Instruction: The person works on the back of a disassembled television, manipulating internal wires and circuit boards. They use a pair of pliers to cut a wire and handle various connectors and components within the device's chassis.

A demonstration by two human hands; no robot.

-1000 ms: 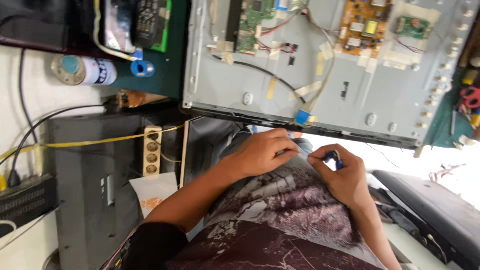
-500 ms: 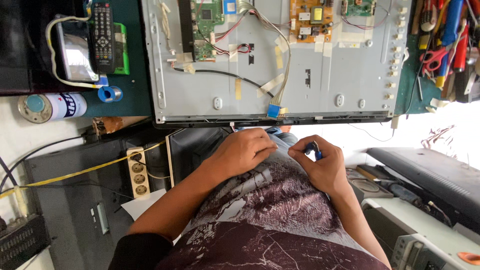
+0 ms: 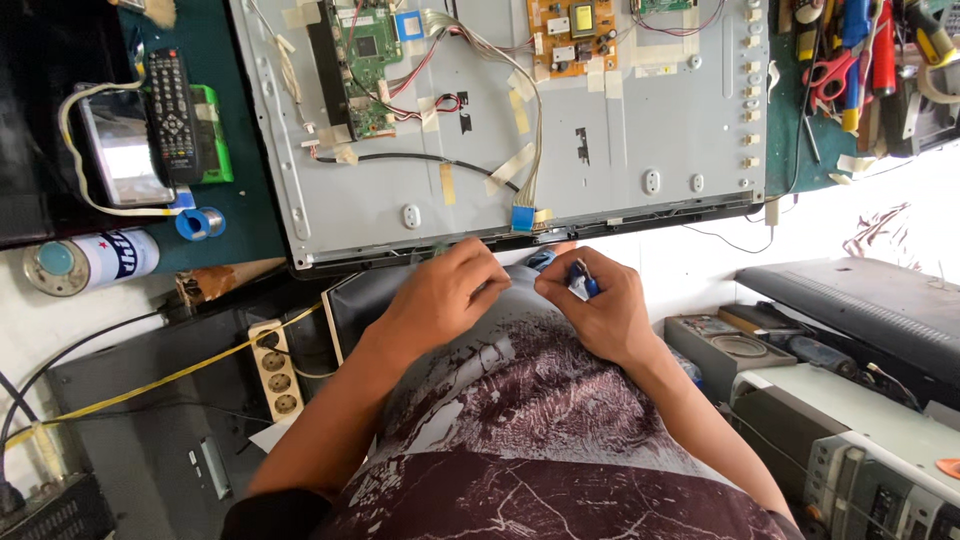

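Blue-handled tool (image 3: 585, 283) in curled right hand (image 3: 600, 315), left hand (image 3: 445, 300) alongside.

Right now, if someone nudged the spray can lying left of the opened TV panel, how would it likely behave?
The spray can lies on its side on the white surface, so it would probably roll rather than slide. Its smooth round body looks slippery to pinch, easier to grasp around. It seems stiff, likely metal, and unlikely to dent from a push. The TV panel edge might stop it.
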